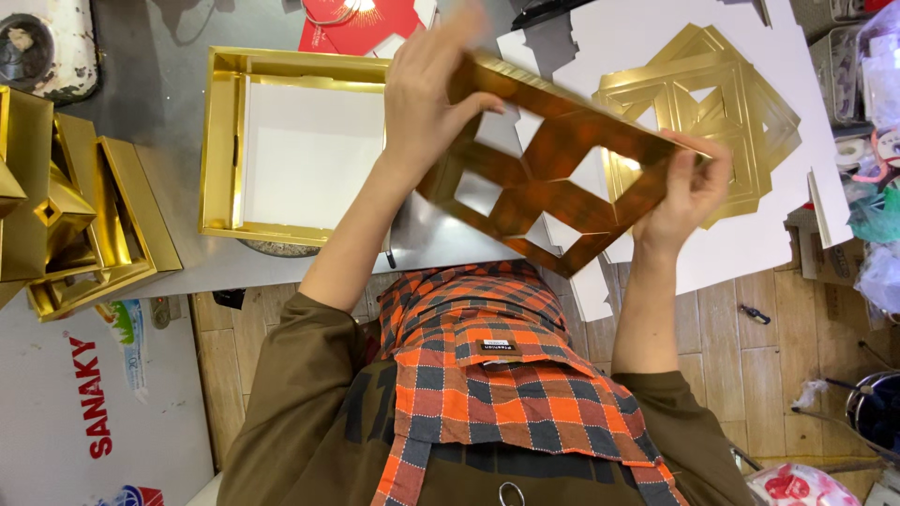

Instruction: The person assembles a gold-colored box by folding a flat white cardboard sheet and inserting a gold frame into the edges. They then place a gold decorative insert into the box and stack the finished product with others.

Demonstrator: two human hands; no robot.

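Gold lattice insert held tilted above the surface, clear of it. Left hand closed over the insert's upper left edge; right hand gripping its right corner. Open gold tray with white base just beside, to the left. Stack of matching gold inserts on white sheet behind.
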